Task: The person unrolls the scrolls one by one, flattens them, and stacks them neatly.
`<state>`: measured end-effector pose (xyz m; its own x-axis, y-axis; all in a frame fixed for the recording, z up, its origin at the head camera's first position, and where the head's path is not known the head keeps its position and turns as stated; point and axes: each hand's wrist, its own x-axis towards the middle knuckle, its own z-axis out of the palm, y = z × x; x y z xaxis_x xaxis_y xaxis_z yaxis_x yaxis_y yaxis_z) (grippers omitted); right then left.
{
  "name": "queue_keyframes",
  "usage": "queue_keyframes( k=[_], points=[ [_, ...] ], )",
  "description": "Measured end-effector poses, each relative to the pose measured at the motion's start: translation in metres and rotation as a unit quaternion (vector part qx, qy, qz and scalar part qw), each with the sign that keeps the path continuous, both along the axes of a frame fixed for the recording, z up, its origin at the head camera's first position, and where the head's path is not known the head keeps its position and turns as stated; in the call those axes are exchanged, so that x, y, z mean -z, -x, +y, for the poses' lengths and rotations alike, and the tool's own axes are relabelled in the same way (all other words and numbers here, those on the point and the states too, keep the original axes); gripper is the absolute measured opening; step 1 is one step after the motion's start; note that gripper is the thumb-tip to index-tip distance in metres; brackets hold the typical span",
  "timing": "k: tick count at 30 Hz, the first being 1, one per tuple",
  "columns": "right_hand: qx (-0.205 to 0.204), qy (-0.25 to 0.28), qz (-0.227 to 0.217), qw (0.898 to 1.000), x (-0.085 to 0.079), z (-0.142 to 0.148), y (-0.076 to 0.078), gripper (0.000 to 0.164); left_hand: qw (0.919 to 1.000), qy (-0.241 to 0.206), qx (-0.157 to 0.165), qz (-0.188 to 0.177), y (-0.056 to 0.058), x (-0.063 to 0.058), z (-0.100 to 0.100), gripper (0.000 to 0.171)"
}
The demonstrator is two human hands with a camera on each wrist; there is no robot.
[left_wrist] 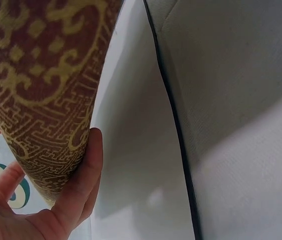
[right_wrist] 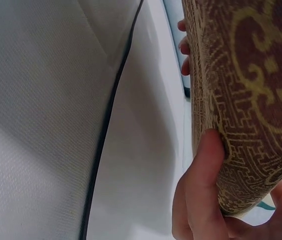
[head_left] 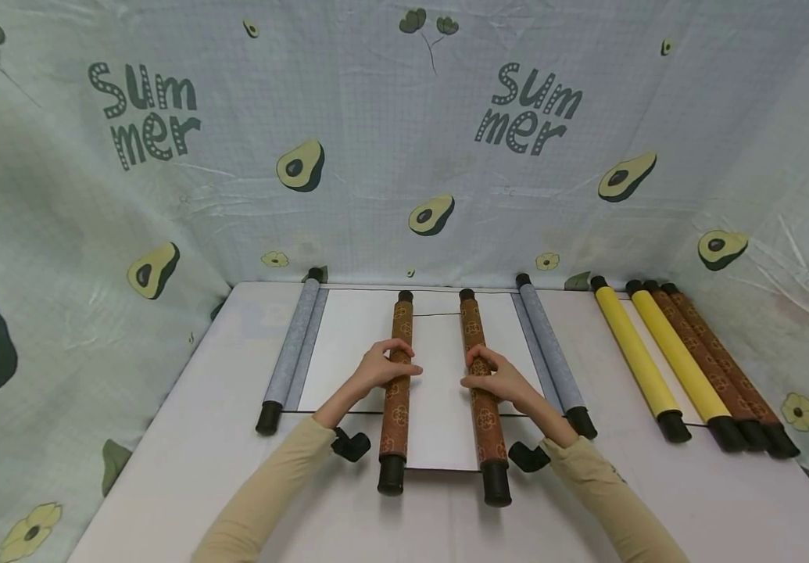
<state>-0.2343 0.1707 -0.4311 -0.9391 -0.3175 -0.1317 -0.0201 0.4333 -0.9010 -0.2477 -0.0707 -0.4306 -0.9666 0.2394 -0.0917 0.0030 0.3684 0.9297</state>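
Note:
A scroll with brown, gold-patterned rollers stands partly unrolled in the middle of the head view, a strip of white paper [head_left: 441,399] between its two rolls. My left hand [head_left: 383,367] grips the left brown roll [head_left: 395,422], thumb on one side and fingers on the other. On the right brown roll [head_left: 488,430], my right hand [head_left: 501,378] keeps a similar grip. Both wrist views show the gold-patterned cloth up close, with the left thumb and fingers [left_wrist: 83,175] and right thumb and fingers [right_wrist: 203,185] around it. Below lies a wider unrolled scroll with grey-blue rolls [head_left: 295,344].
To the right on the white table [head_left: 186,461] lie a yellow scroll [head_left: 632,352] with two rolls slightly apart and a brown patterned scroll [head_left: 731,367] beside it. Avocado-print cloth [head_left: 376,94] hangs behind and at both sides. Black cameras [head_left: 351,446] sit at my wrists.

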Motion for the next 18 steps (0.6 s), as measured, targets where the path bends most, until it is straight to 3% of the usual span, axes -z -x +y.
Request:
queue_keyframes(
  k=[10,18],
  points=[
    [0.005,-0.027,0.018,0.999,-0.0013,0.0003,-0.0009,0.039,0.9993,0.02,-0.01,0.031,-0.0023,-0.0031,0.0016,0.038],
    [-0.002,-0.005,0.016,1.0,-0.0019,0.0051,-0.0004,0.036,0.9984,0.022,-0.013,0.051,-0.0024,-0.0037,-0.0014,0.036]
  ],
)
